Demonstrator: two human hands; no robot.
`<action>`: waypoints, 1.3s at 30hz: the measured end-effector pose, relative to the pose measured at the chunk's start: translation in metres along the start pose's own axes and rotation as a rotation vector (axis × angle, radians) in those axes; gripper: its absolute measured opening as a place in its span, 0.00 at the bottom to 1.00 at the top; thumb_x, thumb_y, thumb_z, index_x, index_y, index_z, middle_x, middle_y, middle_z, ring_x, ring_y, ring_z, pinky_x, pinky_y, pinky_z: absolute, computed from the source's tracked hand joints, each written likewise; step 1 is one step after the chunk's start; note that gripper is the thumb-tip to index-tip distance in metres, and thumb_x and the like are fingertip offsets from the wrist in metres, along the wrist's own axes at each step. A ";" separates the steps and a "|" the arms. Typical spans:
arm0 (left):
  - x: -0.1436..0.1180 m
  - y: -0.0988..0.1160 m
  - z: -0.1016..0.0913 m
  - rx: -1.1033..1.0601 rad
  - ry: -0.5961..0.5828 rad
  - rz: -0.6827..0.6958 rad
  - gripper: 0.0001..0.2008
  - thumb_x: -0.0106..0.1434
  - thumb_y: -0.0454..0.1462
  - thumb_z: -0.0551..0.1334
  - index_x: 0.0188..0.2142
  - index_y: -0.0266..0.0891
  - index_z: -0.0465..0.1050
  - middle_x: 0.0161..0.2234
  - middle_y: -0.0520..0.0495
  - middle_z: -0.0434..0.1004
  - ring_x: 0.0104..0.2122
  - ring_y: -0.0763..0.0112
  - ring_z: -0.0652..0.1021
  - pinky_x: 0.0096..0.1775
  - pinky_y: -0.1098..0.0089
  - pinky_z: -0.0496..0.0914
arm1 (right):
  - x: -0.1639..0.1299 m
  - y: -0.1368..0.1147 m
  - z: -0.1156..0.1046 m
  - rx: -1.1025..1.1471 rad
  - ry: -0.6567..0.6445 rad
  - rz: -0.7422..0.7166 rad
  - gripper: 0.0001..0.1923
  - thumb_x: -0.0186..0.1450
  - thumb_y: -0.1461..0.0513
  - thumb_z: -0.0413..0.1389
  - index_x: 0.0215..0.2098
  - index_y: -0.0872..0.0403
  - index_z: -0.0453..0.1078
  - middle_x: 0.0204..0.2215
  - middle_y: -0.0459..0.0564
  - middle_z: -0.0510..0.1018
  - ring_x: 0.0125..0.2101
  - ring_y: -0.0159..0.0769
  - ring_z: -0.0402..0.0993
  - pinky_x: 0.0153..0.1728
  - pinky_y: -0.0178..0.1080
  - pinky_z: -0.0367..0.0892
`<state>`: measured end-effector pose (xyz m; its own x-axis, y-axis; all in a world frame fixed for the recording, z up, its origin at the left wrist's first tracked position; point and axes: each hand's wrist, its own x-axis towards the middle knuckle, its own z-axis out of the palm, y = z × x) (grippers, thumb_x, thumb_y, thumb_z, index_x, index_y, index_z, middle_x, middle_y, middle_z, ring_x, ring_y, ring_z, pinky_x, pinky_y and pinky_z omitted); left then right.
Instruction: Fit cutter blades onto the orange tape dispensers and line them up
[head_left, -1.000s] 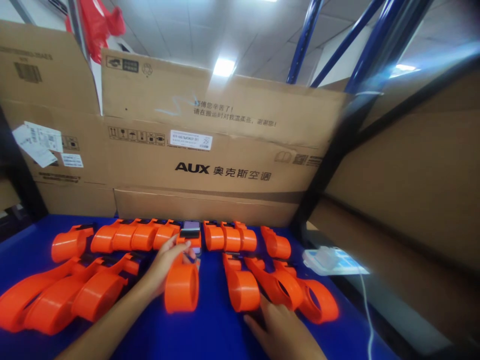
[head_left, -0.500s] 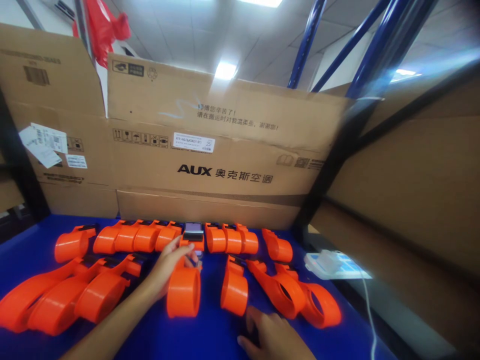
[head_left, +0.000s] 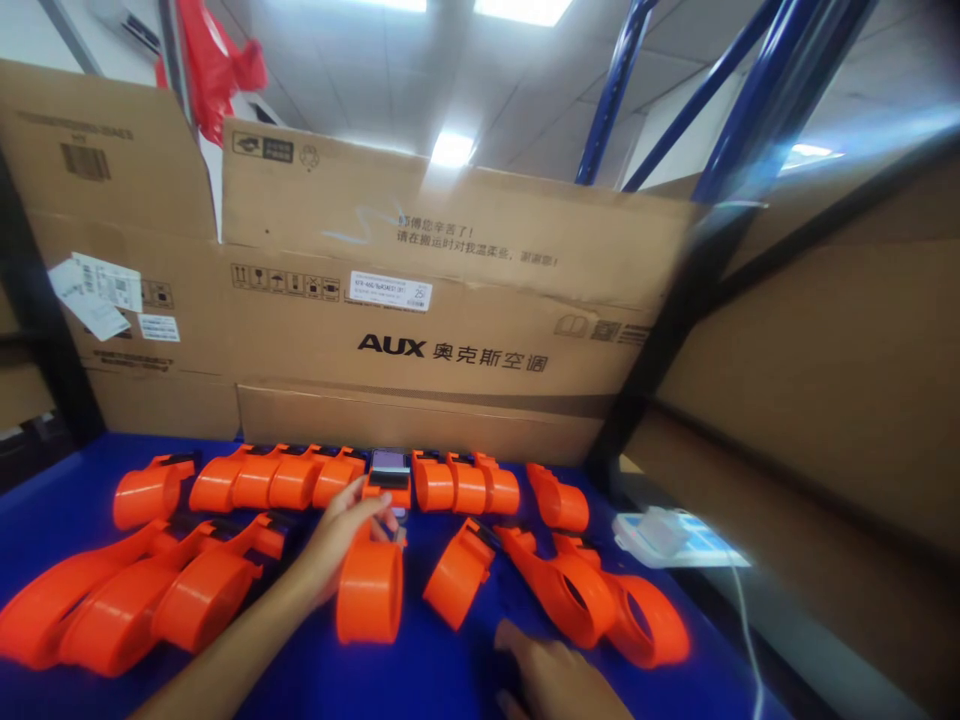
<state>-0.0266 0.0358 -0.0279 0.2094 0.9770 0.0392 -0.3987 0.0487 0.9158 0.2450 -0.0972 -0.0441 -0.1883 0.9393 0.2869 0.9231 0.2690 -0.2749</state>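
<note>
Blue cloth tabletop (head_left: 420, 670) lies bare between our hands. Our left hand (head_left: 341, 540) curls around a glossy orange plastic tape dispenser (head_left: 367, 590) at centre; our right hand (head_left: 555, 680) rests flat, fingers spread, near a tilted orange dispenser (head_left: 457, 575).

Right hand (head_left: 559, 680) cut off by the bottom edge; far-left orange dispenser (head_left: 37, 625) cropped; right-side cardboard (head_left: 817, 370) blurred.

We count about sixteen orange dispensers (head_left: 367, 590), one phone (head_left: 388, 462), one white power strip (head_left: 667, 535), two hands.
</note>
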 end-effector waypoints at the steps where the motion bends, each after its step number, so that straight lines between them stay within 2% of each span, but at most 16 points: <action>1: 0.000 0.000 0.000 -0.003 -0.001 0.000 0.13 0.57 0.42 0.69 0.37 0.38 0.71 0.25 0.51 0.79 0.20 0.74 0.75 0.26 0.74 0.68 | 0.001 -0.001 -0.007 0.038 -0.034 -0.024 0.15 0.57 0.66 0.58 0.42 0.47 0.76 0.31 0.49 0.82 0.30 0.41 0.79 0.29 0.37 0.68; 4: -0.001 -0.001 0.001 -0.013 -0.004 -0.001 0.14 0.56 0.42 0.70 0.37 0.39 0.70 0.26 0.51 0.79 0.20 0.74 0.75 0.26 0.74 0.67 | 0.014 -0.015 -0.034 0.160 -0.043 -0.025 0.08 0.64 0.63 0.53 0.39 0.48 0.74 0.29 0.48 0.80 0.29 0.39 0.78 0.29 0.37 0.68; 5: -0.002 0.000 0.001 -0.015 -0.005 -0.001 0.14 0.56 0.42 0.70 0.37 0.39 0.70 0.26 0.51 0.79 0.20 0.73 0.76 0.26 0.73 0.67 | 0.022 -0.022 -0.041 0.206 -0.021 -0.015 0.08 0.66 0.62 0.52 0.40 0.48 0.73 0.30 0.48 0.80 0.29 0.38 0.77 0.29 0.37 0.68; 7: -0.003 0.001 0.002 -0.019 -0.010 -0.002 0.14 0.55 0.42 0.70 0.37 0.39 0.71 0.27 0.51 0.79 0.20 0.73 0.76 0.26 0.73 0.68 | 0.044 -0.035 -0.050 0.324 0.040 -0.010 0.09 0.68 0.60 0.52 0.43 0.50 0.72 0.25 0.45 0.77 0.25 0.36 0.74 0.25 0.36 0.66; 9: -0.003 0.002 0.002 -0.025 -0.015 0.002 0.16 0.55 0.42 0.71 0.38 0.39 0.71 0.27 0.51 0.79 0.20 0.73 0.75 0.26 0.72 0.68 | 0.070 -0.046 -0.050 0.478 0.095 -0.025 0.09 0.69 0.59 0.51 0.42 0.52 0.71 0.21 0.42 0.73 0.21 0.33 0.69 0.21 0.33 0.62; 11: -0.002 0.004 0.002 -0.026 -0.017 0.012 0.17 0.54 0.42 0.71 0.40 0.39 0.72 0.27 0.51 0.78 0.20 0.74 0.75 0.26 0.73 0.68 | 0.098 -0.051 -0.045 0.551 0.159 -0.100 0.07 0.67 0.60 0.54 0.39 0.53 0.72 0.23 0.43 0.72 0.22 0.32 0.67 0.23 0.33 0.62; 14: -0.001 0.006 0.001 -0.016 -0.016 0.028 0.18 0.54 0.43 0.72 0.41 0.37 0.73 0.27 0.51 0.78 0.20 0.74 0.75 0.25 0.74 0.67 | 0.132 -0.054 -0.038 0.578 0.149 -0.213 0.06 0.65 0.62 0.54 0.32 0.54 0.71 0.23 0.43 0.70 0.22 0.30 0.63 0.23 0.31 0.60; 18: -0.001 0.007 0.001 -0.002 -0.006 0.053 0.18 0.55 0.43 0.71 0.42 0.37 0.73 0.27 0.50 0.78 0.21 0.74 0.75 0.26 0.74 0.67 | 0.156 -0.058 -0.029 0.585 0.172 -0.224 0.06 0.63 0.63 0.53 0.28 0.54 0.67 0.22 0.42 0.68 0.22 0.29 0.60 0.21 0.30 0.56; 25: -0.003 0.003 0.003 0.029 -0.025 0.095 0.16 0.59 0.44 0.68 0.42 0.38 0.72 0.28 0.50 0.78 0.20 0.74 0.75 0.26 0.73 0.69 | 0.158 -0.058 -0.009 0.629 0.311 -0.149 0.09 0.55 0.67 0.52 0.23 0.51 0.55 0.18 0.37 0.59 0.21 0.27 0.58 0.21 0.30 0.53; 32: -0.009 0.004 0.009 0.057 -0.021 0.099 0.18 0.58 0.46 0.69 0.42 0.38 0.73 0.28 0.50 0.78 0.20 0.73 0.76 0.25 0.73 0.69 | 0.144 -0.065 -0.012 0.575 0.432 -0.218 0.08 0.60 0.66 0.52 0.25 0.50 0.57 0.18 0.38 0.63 0.20 0.28 0.62 0.23 0.31 0.58; 39: -0.008 0.004 0.008 0.056 -0.017 0.089 0.18 0.58 0.47 0.69 0.42 0.38 0.73 0.28 0.49 0.79 0.20 0.72 0.77 0.25 0.73 0.69 | 0.137 -0.069 -0.008 0.432 0.352 -0.372 0.09 0.59 0.70 0.51 0.25 0.51 0.59 0.19 0.40 0.68 0.21 0.29 0.65 0.25 0.32 0.59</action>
<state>-0.0230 0.0262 -0.0212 0.1908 0.9733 0.1274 -0.3661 -0.0499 0.9292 0.1585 0.0115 0.0216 -0.2794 0.6617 0.6957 0.5870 0.6912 -0.4216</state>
